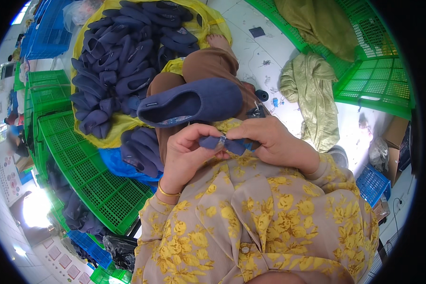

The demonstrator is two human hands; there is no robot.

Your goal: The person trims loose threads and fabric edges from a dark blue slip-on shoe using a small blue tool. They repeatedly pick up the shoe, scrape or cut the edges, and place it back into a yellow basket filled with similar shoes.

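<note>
Close to my body, both hands pinch a small navy fabric bow (235,147) between them. The fingertips of my left hand (188,149) are closed on its left end, where a small shiny clear bit shows. My right hand (275,141) grips the other side with thumb and bent fingers, hiding part of it. Just beyond the hands, a navy slipper (217,100) lies across my lap, its opening up and a patterned lining inside. It sits on the brown trousers (206,66).
A yellow plastic sack (217,21) heaped with navy slippers (113,61) stands ahead left. Green crates (92,165) line the left side, and another green crate (376,85) is at right. A pale green cloth (310,94) lies on the white floor beside a blue basket (371,184).
</note>
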